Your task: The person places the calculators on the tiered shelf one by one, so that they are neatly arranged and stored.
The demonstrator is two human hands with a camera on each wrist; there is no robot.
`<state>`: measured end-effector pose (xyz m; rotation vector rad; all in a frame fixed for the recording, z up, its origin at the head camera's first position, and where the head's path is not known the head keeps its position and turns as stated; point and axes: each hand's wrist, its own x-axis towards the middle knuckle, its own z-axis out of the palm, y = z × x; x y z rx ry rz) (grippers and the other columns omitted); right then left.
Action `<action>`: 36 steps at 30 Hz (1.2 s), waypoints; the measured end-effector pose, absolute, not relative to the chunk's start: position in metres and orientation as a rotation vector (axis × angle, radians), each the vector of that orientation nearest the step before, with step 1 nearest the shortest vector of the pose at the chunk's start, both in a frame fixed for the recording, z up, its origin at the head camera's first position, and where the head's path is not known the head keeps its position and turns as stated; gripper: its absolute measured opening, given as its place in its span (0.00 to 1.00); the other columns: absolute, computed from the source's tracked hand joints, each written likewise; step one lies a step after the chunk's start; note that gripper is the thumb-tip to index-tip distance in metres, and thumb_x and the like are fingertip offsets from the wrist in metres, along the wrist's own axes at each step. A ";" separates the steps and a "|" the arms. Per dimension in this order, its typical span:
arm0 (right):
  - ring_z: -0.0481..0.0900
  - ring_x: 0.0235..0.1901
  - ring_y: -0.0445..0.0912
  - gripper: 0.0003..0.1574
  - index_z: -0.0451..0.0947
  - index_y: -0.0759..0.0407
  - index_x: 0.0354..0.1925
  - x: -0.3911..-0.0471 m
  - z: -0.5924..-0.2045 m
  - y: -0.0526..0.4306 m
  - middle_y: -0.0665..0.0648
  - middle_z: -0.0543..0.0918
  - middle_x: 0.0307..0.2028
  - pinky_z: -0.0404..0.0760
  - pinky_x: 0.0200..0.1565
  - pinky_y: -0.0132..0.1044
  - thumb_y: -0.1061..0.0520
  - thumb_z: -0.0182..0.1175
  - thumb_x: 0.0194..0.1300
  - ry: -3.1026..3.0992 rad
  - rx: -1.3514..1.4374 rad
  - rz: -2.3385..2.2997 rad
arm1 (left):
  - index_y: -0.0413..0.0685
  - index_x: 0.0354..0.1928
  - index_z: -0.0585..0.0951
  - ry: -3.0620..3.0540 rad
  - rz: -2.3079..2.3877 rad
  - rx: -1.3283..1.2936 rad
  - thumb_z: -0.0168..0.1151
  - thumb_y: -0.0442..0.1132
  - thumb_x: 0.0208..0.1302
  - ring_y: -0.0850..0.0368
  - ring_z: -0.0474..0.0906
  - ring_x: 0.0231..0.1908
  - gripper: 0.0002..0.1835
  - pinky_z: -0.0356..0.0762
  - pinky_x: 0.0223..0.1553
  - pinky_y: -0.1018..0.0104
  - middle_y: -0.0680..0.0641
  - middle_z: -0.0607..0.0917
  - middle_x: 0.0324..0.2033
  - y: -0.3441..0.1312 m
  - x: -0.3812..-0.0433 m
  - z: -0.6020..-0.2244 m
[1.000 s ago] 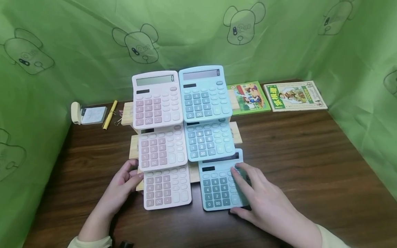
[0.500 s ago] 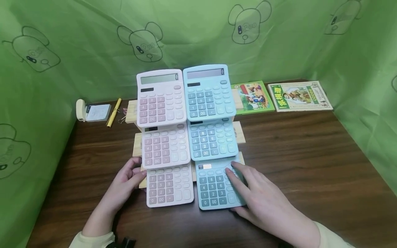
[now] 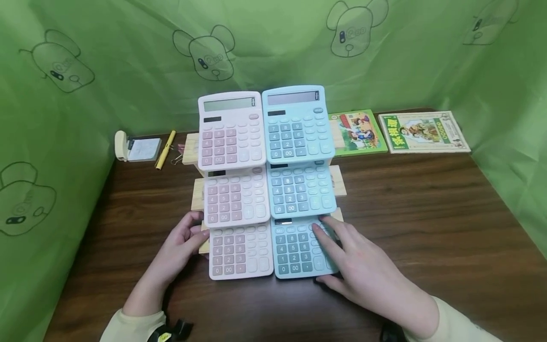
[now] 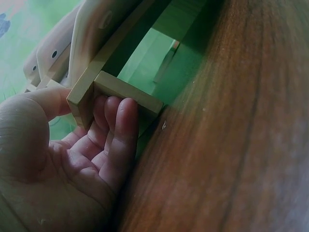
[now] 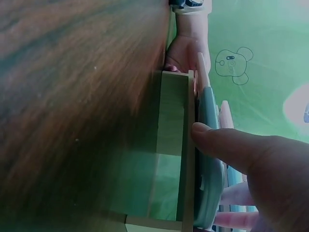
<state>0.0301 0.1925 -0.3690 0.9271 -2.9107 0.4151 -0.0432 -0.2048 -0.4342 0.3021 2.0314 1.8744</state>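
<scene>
A light wooden stepped stand (image 3: 198, 194) carries several calculators, pink ones on the left and blue ones on the right. My left hand (image 3: 181, 244) grips the left end of its lowest step; in the left wrist view the thumb lies on the step's edge and the fingers (image 4: 126, 118) curl beneath the wood. On that same step, my right hand (image 3: 363, 263) holds the front blue calculator (image 3: 294, 251), fingers over its keys and thumb at its lower right. This calculator sits close beside the front pink calculator (image 3: 240, 254), its display hidden under the middle blue calculator (image 3: 302, 190).
Behind the stand on the right lie a green picture book (image 3: 363, 133) and a pale booklet (image 3: 427, 132). A yellow pen (image 3: 165, 149), a notepad (image 3: 144, 149), a cream-coloured object (image 3: 121, 145) and a binder clip (image 3: 177, 159) are at the back left. Green cloth surrounds the wooden table.
My right hand has slid the front blue calculator left and back, up against the pink one, its top edge passing under the middle blue one. The left hand keeps its grip; the view has shifted slightly.
</scene>
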 end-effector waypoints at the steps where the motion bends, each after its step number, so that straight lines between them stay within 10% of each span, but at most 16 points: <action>1: 0.65 0.59 0.54 0.60 0.58 0.58 0.72 0.030 -0.369 0.193 0.62 0.56 0.70 0.79 0.51 0.49 0.35 0.72 0.51 -2.904 0.925 0.417 | 0.40 0.60 0.62 2.028 1.877 0.312 0.51 0.35 0.74 0.49 0.82 0.33 0.18 0.82 0.26 0.57 0.34 0.83 0.42 -0.204 -0.043 -0.434; 36: 0.63 0.60 0.54 0.59 0.58 0.52 0.73 0.043 -0.366 0.199 0.62 0.58 0.68 0.82 0.44 0.46 0.36 0.72 0.51 -2.929 0.857 0.450 | 0.39 0.57 0.62 1.985 1.894 0.344 0.51 0.33 0.73 0.46 0.83 0.35 0.16 0.83 0.27 0.54 0.34 0.83 0.42 -0.196 -0.034 -0.429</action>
